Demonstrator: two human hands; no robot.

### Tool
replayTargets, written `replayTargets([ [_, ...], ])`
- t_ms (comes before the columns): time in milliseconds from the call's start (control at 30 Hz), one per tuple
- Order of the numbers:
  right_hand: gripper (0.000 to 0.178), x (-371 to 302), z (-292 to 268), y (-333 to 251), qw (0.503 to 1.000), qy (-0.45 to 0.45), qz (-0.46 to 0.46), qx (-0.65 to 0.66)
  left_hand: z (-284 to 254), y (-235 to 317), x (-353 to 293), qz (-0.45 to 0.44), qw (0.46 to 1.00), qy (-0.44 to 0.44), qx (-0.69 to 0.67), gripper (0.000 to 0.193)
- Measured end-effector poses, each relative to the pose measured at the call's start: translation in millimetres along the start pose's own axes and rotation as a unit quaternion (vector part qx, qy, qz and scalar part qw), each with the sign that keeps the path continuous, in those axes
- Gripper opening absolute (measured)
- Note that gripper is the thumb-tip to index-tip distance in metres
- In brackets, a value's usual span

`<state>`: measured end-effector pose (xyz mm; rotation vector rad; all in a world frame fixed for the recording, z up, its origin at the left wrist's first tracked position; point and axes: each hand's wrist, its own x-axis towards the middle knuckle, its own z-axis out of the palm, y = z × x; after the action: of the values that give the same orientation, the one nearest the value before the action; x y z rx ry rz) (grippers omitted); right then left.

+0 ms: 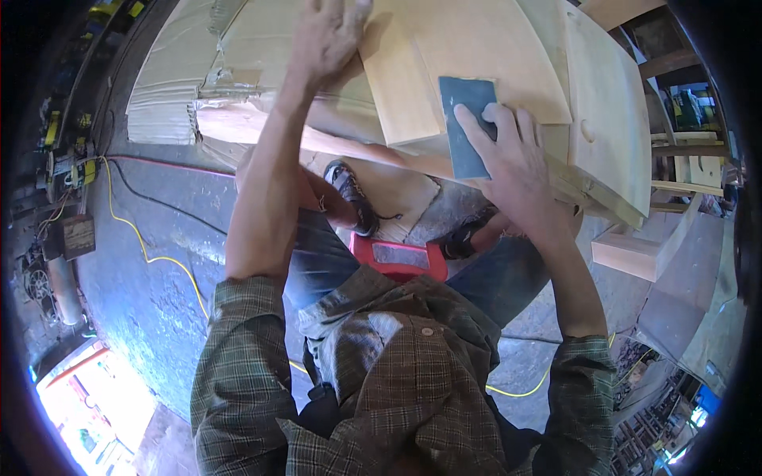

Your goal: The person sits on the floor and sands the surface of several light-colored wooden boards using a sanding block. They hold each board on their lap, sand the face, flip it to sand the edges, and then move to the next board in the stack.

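Note:
A pale wooden board (476,40) made of joined pieces lies on the cardboard-covered bench in front of me. My right hand (516,155) holds a dark grey-green sheet of sandpaper (467,95) at the board's near edge, its fingers bent over the sheet. Part of the sandpaper sticks out past that edge toward me. Beside the board's left edge, my left hand (329,40) reaches forward with its fingers extended; the top of the picture cuts off their tips. Nothing shows in that hand.
Layered cardboard (163,115) covers the bench's left side. Another pale board (607,119) with a hole lies at the right. I sit on a red stool (397,258). A yellow cord (143,246) crosses the floor at left; a wooden block (627,252) stands at right.

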<state>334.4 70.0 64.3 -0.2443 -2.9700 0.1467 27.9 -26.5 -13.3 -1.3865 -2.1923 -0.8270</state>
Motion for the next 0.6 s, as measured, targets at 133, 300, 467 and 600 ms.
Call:
replayTargets([
  [133,0.064,7,12,0,0.998,0.044,-0.049,-0.001,10,22,-4,-0.08,0.994,-0.073,0.022,0.05],
  [300,0.05,28,12,3,0.995,0.021,-0.085,-0.042,-16,30,5,-0.131,0.972,-0.17,-0.095,0.06],
  [467,0.047,23,1,-11,0.986,0.002,-0.11,-0.128,9,57,-2,-0.189,0.979,-0.072,0.015,0.061],
  [600,0.04,75,6,-4,0.984,0.002,-0.102,-0.146,-1,64,-2,-0.195,0.978,-0.071,-0.025,0.06],
])
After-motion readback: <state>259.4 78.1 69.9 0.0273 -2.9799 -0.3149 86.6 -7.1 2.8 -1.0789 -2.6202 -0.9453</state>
